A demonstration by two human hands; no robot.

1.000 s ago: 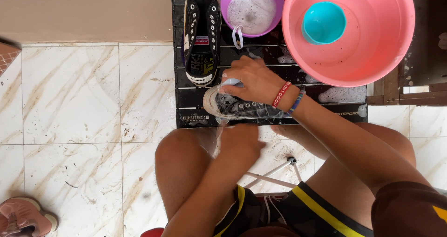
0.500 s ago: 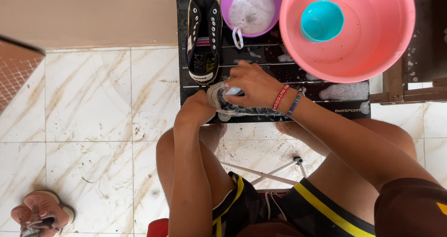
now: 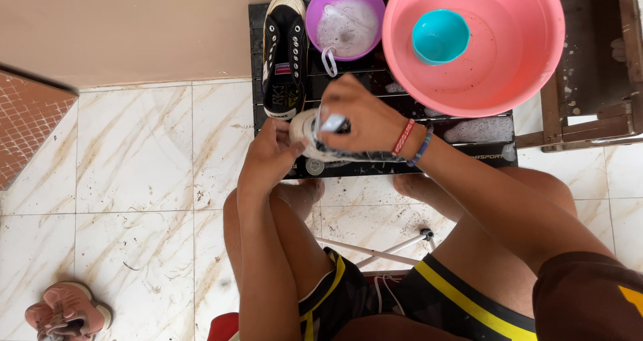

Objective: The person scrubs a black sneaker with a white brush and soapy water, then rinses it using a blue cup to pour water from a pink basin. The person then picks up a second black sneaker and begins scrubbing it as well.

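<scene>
We see a black slatted board on the marble-tiled floor, carrying a black sneaker, a purple bowl and a pink basin; pink sandals lie on the tiles.

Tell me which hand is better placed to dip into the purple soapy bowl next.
Probably the right hand: it lies over the sneaker just below the purple bowl, while the left hand steadies the toe, farther away.

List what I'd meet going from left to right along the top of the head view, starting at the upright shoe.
Black shoe → purple bowl of soapy water → pink basin, with a small teal cup floating inside it → dark wooden frame at the far right.
</scene>
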